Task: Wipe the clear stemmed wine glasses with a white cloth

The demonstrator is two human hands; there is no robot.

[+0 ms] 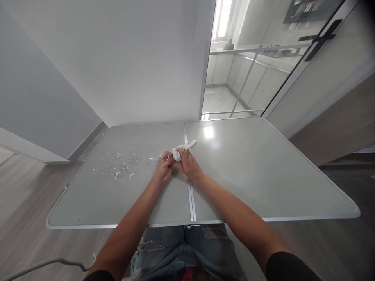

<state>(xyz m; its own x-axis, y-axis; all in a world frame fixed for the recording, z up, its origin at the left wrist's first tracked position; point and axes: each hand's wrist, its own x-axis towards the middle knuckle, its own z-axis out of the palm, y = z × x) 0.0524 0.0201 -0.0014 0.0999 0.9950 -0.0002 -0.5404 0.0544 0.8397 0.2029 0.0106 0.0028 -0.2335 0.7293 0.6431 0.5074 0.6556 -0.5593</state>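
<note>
The left hand's (pixel 164 168) fingers cover part of the clear piece (pixel 167 157) they pinch, so its full shape can't be told. The right hand (pixel 189 166) hides some of the rolled white cloth (pixel 192 144) — cloth, most likely, the weave being too fine to see — and a stretch of the counter's (pixel 249 168) seam (pixel 191 205). The clear plastic bits (pixel 120 166) are too small and glassy to count. The bottom edge crops both black sleeves (pixel 290 267), the jeans (pixel 187 246) and a cable (pixel 58 260); kitchen fittings behind the glass door (pixel 263 89) blur.

Right fingers (pixel 183 154) pinch white cloth (pixel 185 147); left fingers (pixel 170 160) hold a clear object (pixel 166 157).
</note>
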